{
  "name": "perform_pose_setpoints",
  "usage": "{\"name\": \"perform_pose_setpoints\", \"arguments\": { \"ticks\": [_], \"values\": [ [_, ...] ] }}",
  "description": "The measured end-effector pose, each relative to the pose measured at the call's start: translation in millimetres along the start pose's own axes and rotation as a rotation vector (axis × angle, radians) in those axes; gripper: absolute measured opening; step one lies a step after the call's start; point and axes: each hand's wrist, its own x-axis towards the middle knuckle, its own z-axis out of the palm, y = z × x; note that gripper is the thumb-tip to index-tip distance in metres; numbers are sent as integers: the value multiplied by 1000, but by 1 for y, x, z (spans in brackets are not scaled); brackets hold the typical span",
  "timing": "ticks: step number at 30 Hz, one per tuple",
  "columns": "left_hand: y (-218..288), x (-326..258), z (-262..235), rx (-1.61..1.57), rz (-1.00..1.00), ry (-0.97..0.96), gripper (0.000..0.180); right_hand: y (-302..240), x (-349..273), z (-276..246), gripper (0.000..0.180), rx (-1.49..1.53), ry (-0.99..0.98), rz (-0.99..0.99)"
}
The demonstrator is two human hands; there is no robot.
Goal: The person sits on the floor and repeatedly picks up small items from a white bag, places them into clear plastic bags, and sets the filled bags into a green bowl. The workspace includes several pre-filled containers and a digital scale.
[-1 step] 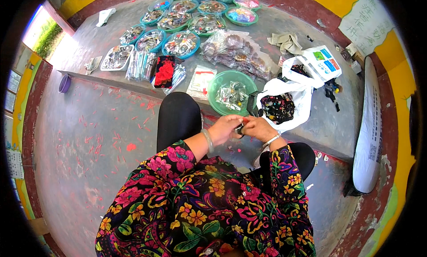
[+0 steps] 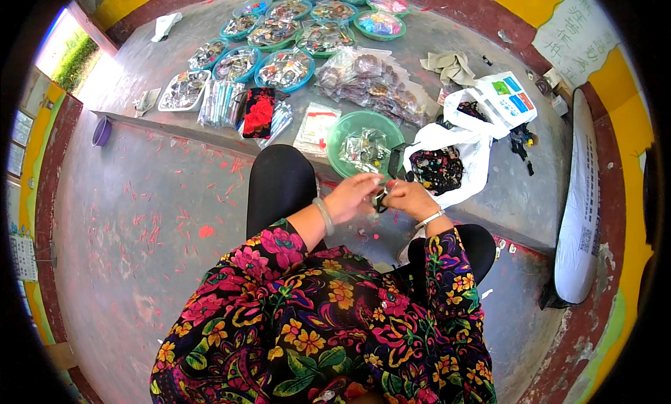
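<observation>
My left hand (image 2: 354, 196) and my right hand (image 2: 412, 200) meet in front of my knees, fingertips bent close together. Between them is a small black looped item (image 2: 379, 202), pinched by the fingers of both hands; it is too small to name its exact kind. Just beyond my hands stands a green plastic basin (image 2: 335, 147) with small clear packets (image 2: 365, 151) lying in it. To its right, a white plastic bag (image 2: 475, 182) gapes around a tangle of black pieces (image 2: 437, 170) with coloured bits.
Several basins (image 2: 285, 70) of packaged trinkets cover the raised concrete ledge ahead. Clear bags of brownish items (image 2: 374, 82) and a red-and-black pouch (image 2: 259, 112) lie nearer. A second white bag (image 2: 500, 107) sits at right. Red scraps (image 2: 205, 231) litter the lower floor; a purple bowl (image 2: 102, 131) stands left.
My fingers have shifted slightly apart, and the left fingertips have lifted a little. More of the black looped item shows between my hands. The surroundings look the same.
</observation>
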Motion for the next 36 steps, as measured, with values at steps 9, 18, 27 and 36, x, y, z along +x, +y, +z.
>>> {"name": "perform_pose_setpoints", "arguments": {
  "ticks": [9, 18, 27, 36],
  "values": [
    [17, 1, -9, 234, -40, -27, 24, 7, -1, -7, 17, 124, 180, -63],
    [5, 6, -8, 360, 5, -158, 18, 2, -1, -3, 18, 83, 109, 14],
    [8, 4, -7, 309, 15, -76, 20, 0, -1, 0, 35, 202, 208, -140],
    [11, -4, 4, 262, 73, -125, 31, -15, -8, 5, 36, -143, 352, -222]
  ]
}}
